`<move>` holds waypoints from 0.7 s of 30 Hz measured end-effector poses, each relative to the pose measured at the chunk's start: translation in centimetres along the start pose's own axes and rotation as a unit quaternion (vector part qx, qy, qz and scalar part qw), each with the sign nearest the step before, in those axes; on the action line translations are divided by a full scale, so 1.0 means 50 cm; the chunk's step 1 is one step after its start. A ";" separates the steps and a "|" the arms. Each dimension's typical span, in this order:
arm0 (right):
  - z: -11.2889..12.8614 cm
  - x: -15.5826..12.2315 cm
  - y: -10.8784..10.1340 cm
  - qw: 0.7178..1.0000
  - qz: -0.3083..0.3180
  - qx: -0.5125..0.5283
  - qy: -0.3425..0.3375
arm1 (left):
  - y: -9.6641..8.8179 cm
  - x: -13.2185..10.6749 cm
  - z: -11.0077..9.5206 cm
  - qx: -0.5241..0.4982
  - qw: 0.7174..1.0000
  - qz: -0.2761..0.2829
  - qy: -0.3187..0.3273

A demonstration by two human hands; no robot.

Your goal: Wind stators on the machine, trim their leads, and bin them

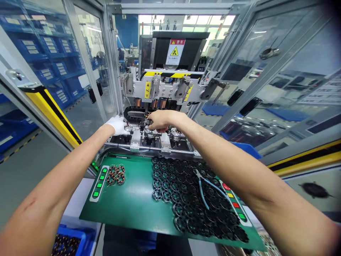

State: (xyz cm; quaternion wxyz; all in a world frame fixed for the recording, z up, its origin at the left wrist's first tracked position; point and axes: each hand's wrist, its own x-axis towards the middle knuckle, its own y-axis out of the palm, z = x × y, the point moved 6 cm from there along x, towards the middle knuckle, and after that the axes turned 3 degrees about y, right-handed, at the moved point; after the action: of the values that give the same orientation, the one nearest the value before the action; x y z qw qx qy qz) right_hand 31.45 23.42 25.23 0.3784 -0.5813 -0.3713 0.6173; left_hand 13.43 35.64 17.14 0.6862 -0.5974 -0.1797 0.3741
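Observation:
My left hand (117,125), in a white glove, reaches to the left fixture (128,128) of the winding machine. Its fingers curl around the top of that fixture, and what they grip is hidden. My right hand (159,120) is bare and bent down over the middle fixture (150,133). The fingers are pressed together at a small part with a hint of copper, too small to name. To the right of it stands another fixture (176,134), untouched. Copper wire spools (163,103) show behind my right hand.
On the green table (133,206) lie several copper-wound stators (116,174), a pen (119,156) and rows of black ring cores (183,192). Blue-handled cutters (204,188) rest on the cores. Button strips (99,184) flank both sides. A blue bin (71,241) stands lower left.

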 end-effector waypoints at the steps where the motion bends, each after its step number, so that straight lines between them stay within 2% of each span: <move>1: 0.024 -0.026 0.007 0.999 -0.011 -0.011 -0.029 | 0.006 0.001 -0.004 -0.003 1.000 0.000 0.000; 3: 0.080 -0.087 0.044 0.995 -0.013 -0.034 -0.094 | 0.013 0.006 -0.014 -0.008 1.000 0.003 -0.002; 5: 0.133 -0.151 0.100 0.987 0.004 -0.061 -0.151 | 0.008 0.011 -0.021 -0.014 1.000 0.002 -0.007; 9: 0.202 -0.251 0.217 0.965 0.056 -0.110 -0.230 | -0.048 -0.002 -0.018 -0.031 0.999 -0.024 -0.024; 12: 0.218 -0.279 0.290 0.952 0.082 -0.123 -0.267 | -0.105 -0.061 -0.004 -0.038 0.996 -0.068 -0.041; 14: 0.218 -0.278 0.332 0.949 0.081 -0.117 -0.280 | -0.120 -0.131 -0.004 -0.034 0.994 -0.093 -0.042; 15: 0.216 -0.272 0.352 0.950 0.076 -0.110 -0.282 | -0.113 -0.175 -0.012 -0.032 0.994 -0.099 -0.030; 17: 0.214 -0.256 0.391 0.954 0.062 -0.094 -0.278 | -0.065 -0.270 -0.049 -0.037 0.996 -0.082 0.019; 19: 0.219 -0.233 0.426 0.959 0.049 -0.080 -0.267 | 0.019 -0.367 -0.104 -0.092 0.992 -0.031 0.083; 21: 0.237 -0.205 0.454 0.963 0.041 -0.070 -0.256 | 0.116 -0.445 -0.149 -0.103 0.992 0.020 0.074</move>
State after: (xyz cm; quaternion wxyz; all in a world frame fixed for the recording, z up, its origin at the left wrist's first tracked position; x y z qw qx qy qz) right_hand 19.22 4.04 9.90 0.2031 -0.4435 -0.4736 0.7333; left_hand 2.26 14.36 14.43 0.6248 -0.6941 -0.1539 0.3227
